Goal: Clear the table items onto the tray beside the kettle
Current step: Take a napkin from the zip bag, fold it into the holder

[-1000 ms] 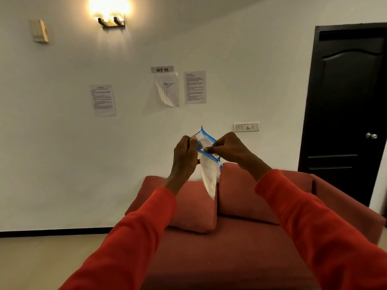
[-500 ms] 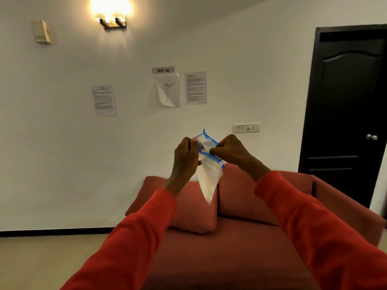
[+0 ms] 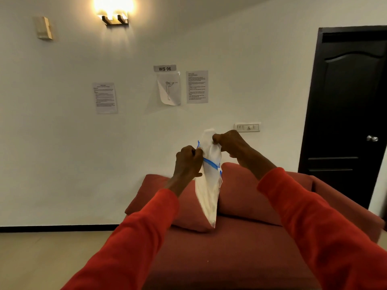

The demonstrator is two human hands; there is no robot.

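— Bag: where is it?

— Up in the air in front of the person, above the red sofa, touching no surface. It is a clear plastic zip bag with a blue strip across its mouth, hanging lengthwise with its bottom corner pointing down toward the seat.

— And the hands?

— The left hand is curled tight, fingers pinched on the bag's blue-edged rim at its left side. The right hand is higher and just to the right, also closed, gripping white material that sticks up out of the bag's mouth. The two hands are close together, with only the top of the bag between them. Both arms wear red sleeves.

— What's inside the bag?

— Something white and soft-looking fills most of it; whether it is cloth or paper I cannot tell.

— And the room?

— Two red cushions lean against the sofa's back, one either side of the hanging bag. Behind is a white wall with a "WS 06" label, printed sheets and a line drawing taped up. A lit wall lamp glows near the top, a switch plate sits just above the right hand, and a dark door stands at the right edge. The floor at the left is pale.
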